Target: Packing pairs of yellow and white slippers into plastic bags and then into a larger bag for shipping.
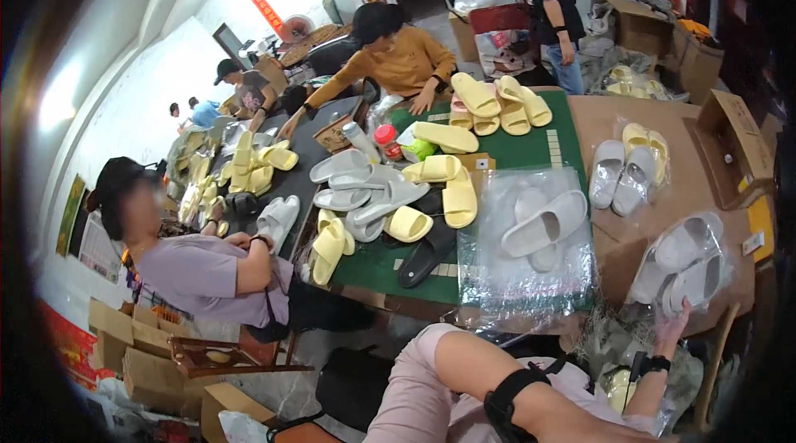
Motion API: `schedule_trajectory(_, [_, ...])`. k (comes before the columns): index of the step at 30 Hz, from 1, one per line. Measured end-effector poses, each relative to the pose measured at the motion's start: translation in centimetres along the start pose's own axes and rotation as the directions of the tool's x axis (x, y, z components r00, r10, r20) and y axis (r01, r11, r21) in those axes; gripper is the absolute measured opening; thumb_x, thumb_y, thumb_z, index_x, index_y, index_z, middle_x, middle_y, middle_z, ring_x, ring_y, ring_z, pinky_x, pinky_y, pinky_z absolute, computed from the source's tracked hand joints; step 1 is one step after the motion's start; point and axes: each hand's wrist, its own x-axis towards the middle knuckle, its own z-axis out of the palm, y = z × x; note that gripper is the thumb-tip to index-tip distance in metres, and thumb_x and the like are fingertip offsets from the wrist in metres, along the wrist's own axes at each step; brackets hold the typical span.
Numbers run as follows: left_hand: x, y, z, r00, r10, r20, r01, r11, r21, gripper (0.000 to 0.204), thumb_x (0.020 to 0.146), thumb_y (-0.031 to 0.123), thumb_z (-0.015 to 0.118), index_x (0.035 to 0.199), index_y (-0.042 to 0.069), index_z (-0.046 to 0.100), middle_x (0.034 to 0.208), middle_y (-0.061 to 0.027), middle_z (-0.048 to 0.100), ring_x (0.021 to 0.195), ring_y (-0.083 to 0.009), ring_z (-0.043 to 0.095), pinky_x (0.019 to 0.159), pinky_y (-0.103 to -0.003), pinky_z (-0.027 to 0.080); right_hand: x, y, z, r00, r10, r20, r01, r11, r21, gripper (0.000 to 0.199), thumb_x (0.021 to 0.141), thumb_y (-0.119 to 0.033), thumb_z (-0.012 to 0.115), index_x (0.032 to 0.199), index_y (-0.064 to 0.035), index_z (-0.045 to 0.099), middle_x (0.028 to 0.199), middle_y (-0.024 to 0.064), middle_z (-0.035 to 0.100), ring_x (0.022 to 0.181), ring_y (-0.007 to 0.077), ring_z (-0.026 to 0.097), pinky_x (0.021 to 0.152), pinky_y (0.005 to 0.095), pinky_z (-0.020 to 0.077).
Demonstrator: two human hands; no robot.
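At the right of the table, the fingers of my right hand [673,325] grip the near edge of a clear bag with a pair of light grey slippers [695,269] in it. My left arm bends across the lower edge with a black wrist strap [512,393]. Only the back part of my left hand [576,420] shows there, its fingers hidden. In front of me a loose pair of pale grey slippers [543,223] lies on a stack of clear plastic bags [489,277]. Bagged grey slippers [622,173] lie beyond, beside bagged yellow slippers [657,153].
Grey slippers [385,194], yellow slippers [460,194] and a black slipper [427,254] crowd the green table [531,157]. A red-lidded jar [386,143] stands behind them. An open carton [734,144] is at right. Co-workers sit at the left [195,265] and far side [398,61]; another person stands behind.
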Motion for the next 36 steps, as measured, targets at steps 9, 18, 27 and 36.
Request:
schedule_trajectory(9, [-3.3,2.7,1.8,0.998,0.015,0.067,-0.011,0.999,-0.053,0.068,0.095,0.05,0.011,0.125,-0.004,0.04,0.116,-0.0113,0.05,0.105,-0.0182,0.048,0.089,-0.03,0.037,-3.6,2.8,4.2,0.976,-0.141,-0.164,0.169,0.971,0.169,0.046,0.081,-0.028,0.056,0.12,-0.0051,0.047,0.117,0.0105,0.054,0.108,0.0305,0.05,0.097,0.0508,0.0362])
schedule_trajectory(18, [-6.9,4.1,1.9,0.957,-0.188,0.22,0.223,0.964,-0.147,0.066,0.096,0.046,0.007,0.122,-0.004,0.042,0.118,-0.0108,0.049,0.105,-0.0184,0.046,0.093,-0.031,0.034,-5.4,3.7,3.8,0.974,-0.191,-0.12,0.198,0.979,0.05,0.047,0.079,-0.031,0.059,0.118,-0.0072,0.048,0.115,0.0093,0.054,0.106,0.0292,0.05,0.092,0.0528,0.0386])
schedule_trajectory(27, [-10.8,6.5,4.1,0.965,-0.163,0.203,0.186,0.978,-0.096,0.079,0.09,0.058,0.008,0.127,-0.006,0.037,0.119,-0.0121,0.045,0.102,-0.0199,0.046,0.088,-0.033,0.037,-9.1,6.1,6.9,0.954,-0.297,-0.033,0.297,0.955,-0.018,0.046,0.077,-0.029,0.061,0.114,-0.0032,0.051,0.108,0.0072,0.059,0.098,0.0221,0.057,0.085,0.0344,0.0463])
schedule_trajectory(36, [-13.9,7.9,3.7,0.898,-0.218,0.383,0.217,0.975,0.046,0.084,0.088,0.063,0.009,0.118,-0.007,0.044,0.112,-0.0157,0.05,0.099,-0.0265,0.049,0.09,-0.038,0.038,-15.1,8.9,9.3,0.966,-0.229,-0.118,0.228,0.973,-0.022,0.045,0.078,-0.03,0.055,0.114,-0.0038,0.05,0.107,0.0083,0.058,0.096,0.0242,0.057,0.083,0.0365,0.0465])
